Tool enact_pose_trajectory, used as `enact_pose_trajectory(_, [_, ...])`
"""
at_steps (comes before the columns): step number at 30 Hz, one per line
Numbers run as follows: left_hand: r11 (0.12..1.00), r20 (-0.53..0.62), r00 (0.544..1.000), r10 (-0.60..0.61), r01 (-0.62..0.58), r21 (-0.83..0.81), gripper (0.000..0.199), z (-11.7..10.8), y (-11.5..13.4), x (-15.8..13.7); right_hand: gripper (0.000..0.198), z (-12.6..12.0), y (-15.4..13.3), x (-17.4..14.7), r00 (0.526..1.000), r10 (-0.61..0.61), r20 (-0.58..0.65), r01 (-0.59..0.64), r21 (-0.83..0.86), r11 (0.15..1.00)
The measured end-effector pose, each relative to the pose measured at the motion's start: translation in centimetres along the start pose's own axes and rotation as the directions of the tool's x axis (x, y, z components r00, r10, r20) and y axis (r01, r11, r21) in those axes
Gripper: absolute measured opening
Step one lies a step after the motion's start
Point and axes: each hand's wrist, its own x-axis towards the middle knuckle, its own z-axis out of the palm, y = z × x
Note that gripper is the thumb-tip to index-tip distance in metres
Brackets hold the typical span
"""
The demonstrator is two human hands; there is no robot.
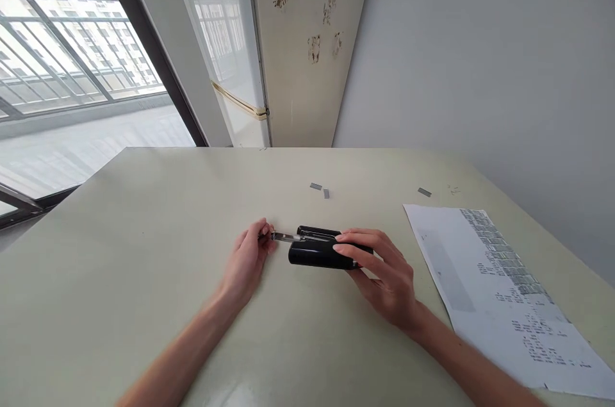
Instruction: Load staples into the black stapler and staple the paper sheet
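- Pale greenish table [144, 304] fills the lower part of the view, with a window [72, 54] beyond its far left edge.
- Left hand [250, 259] lies on the table left of centre, its fingers curled in and pinched on the end of a thin silver metal strip [287, 237].
- That strip sticks out leftward from a black stapler [317, 252], which lies on the table near the middle, between the two hands.
- Stapler is glossy black and rounded, and it seems to be opened, with a second black part just behind the main body.
- Right hand [384, 272] rests over the stapler's right end, fingers loosely bent and gripping it from above.
- Small grey staple strips [319, 189] lie on the table behind the stapler, well apart from it.
- Printed sheet of paper [504, 291] lies flat at the right.
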Motion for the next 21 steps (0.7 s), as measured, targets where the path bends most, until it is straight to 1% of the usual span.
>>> enact_pose_trajectory(3, [0.989,0.007,0.997,0.081,-0.081,0.126,0.036,0.0,0.3,-0.3,0.054,0.1,-0.3,0.1,0.997,0.07,-0.017,-0.068,0.075,0.995])
enact_pose_trajectory(5, [0.981,0.009,0.994,0.11,-0.11,0.157,0.04,-0.2,0.5,-0.3,0.044,0.2,-0.4,0.0,0.982,0.187,-0.028,-0.182,0.129,0.975])
enact_pose_trajectory(7, [0.963,0.026,0.991,0.133,-0.135,0.234,0.047,-0.4,0.7,-0.3,0.032,0.1,-0.3,-0.1,0.937,0.349,-0.021,-0.34,0.18,0.923])
enact_pose_trajectory(9, [0.908,0.078,0.985,0.156,-0.173,0.38,0.05,-0.5,0.9,-0.4,0.025,0.0,0.0,-0.2,0.86,0.511,0.015,-0.5,0.229,0.835])
enact_pose_trajectory(11, [0.801,0.156,0.967,0.202,-0.255,0.542,0.051,-0.4,1.0,-0.7,0.027,-0.1,0.5,-0.3,0.768,0.638,0.059,-0.626,0.282,0.727])
enact_pose_trajectory(13, [0.668,0.235,0.938,0.254,-0.345,0.659,0.05,-0.2,1.0,-1.1,0.032,-0.2,1.0,-0.4,0.684,0.722,0.101,-0.708,0.329,0.625])
enact_pose_trajectory(15, [0.57,0.296,0.914,0.278,-0.405,0.715,0.05,-0.1,1.0,-1.4,0.037,-0.2,1.3,-0.4,0.632,0.762,0.144,-0.749,0.367,0.552])
enact_pose_trajectory(16, [0.535,0.324,0.904,0.278,-0.426,0.729,0.051,-0.2,1.0,-1.5,0.039,-0.2,1.4,-0.4,0.618,0.769,0.163,-0.758,0.382,0.528])
enact_pose_trajectory(18, [0.463,0.388,0.881,0.27,-0.472,0.75,0.05,-0.5,0.9,-1.4,0.04,-0.3,1.6,-0.4,0.608,0.771,0.188,-0.764,0.401,0.505])
enact_pose_trajectory(21, [0.291,0.504,0.827,0.249,-0.56,0.776,0.04,-1.3,0.9,-1.1,0.039,-0.4,1.6,-0.3,0.606,0.77,0.198,-0.767,0.401,0.501])
